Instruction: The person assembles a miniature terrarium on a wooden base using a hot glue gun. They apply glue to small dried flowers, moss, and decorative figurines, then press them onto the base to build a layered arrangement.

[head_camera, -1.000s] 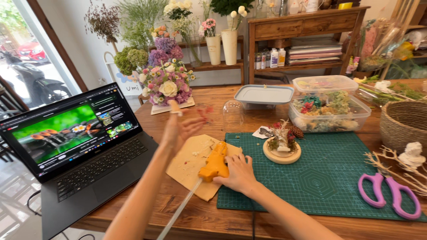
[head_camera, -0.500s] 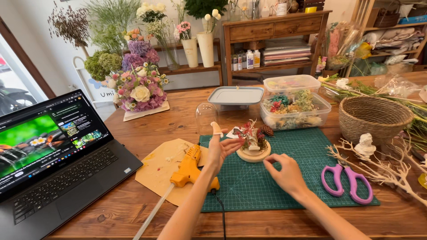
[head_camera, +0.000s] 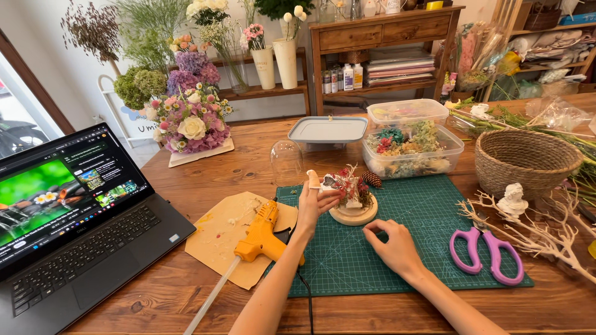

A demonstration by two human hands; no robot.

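Flower arrangement (head_camera: 351, 197) against left hand (head_camera: 313, 203), beyond right hand (head_camera: 391, 243).

both forearms were bare from the lower edge of the view up to the wrists; no sleeve, cuff or glove showed on either. the left hand (head_camera: 313, 201) wore no ring, watch or bracelet that could be seen, and its wrist was plain. the right hand (head_camera: 392, 243) was likewise free of rings and bands, its wrist unadorned. the arms were slender, each narrowing toward the wrist. the nails, where they showed, looked short and without bright polish, though they were too small to judge closely. nothing of the upper arms, shoulders or clothing came into the view.
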